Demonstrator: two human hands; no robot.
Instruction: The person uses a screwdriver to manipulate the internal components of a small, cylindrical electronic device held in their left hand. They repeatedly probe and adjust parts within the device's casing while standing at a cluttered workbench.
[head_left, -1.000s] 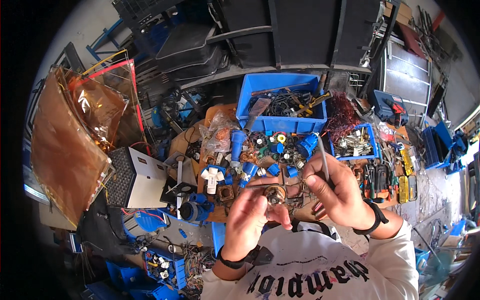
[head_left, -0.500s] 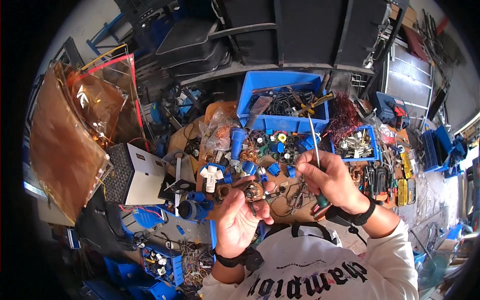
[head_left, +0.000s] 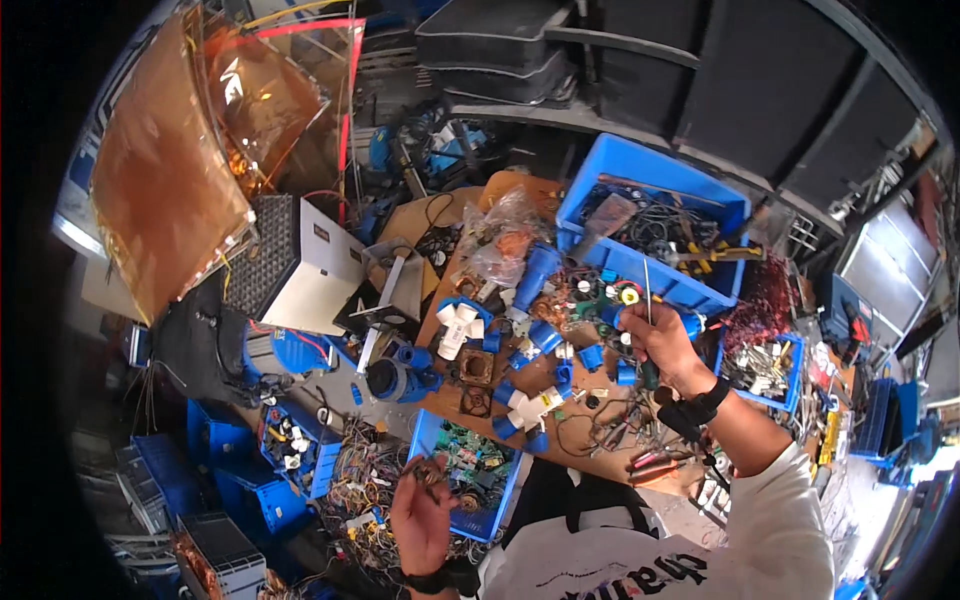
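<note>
My left hand (head_left: 421,515) is lowered off the bench's near edge, fingers closed round a small round copper-brown part (head_left: 430,478) that looks like a motor piece. Beneath and beside it are a blue bin (head_left: 508,500) of green circuit boards (head_left: 478,452) and a heap of tangled wires (head_left: 365,480). Over the bench, my right hand (head_left: 662,342) grips a screwdriver (head_left: 648,282), its thin shaft pointing up and away and its dark green handle partly hidden by the palm. White pipe fittings (head_left: 535,408) with blue ends lie on the bench between the hands.
A large blue bin (head_left: 650,265) of black cables stands at the back. To its right, a small blue tray (head_left: 797,385) holds metal pieces. Blue fittings (head_left: 540,275) and hand tools (head_left: 655,468) cover the bench (head_left: 590,462). A white box (head_left: 325,270) stands left.
My left hand has moved down and left from the bench to beside the circuit-board bin, still holding the round part. My right hand keeps the screwdriver. The whole view has turned left.
</note>
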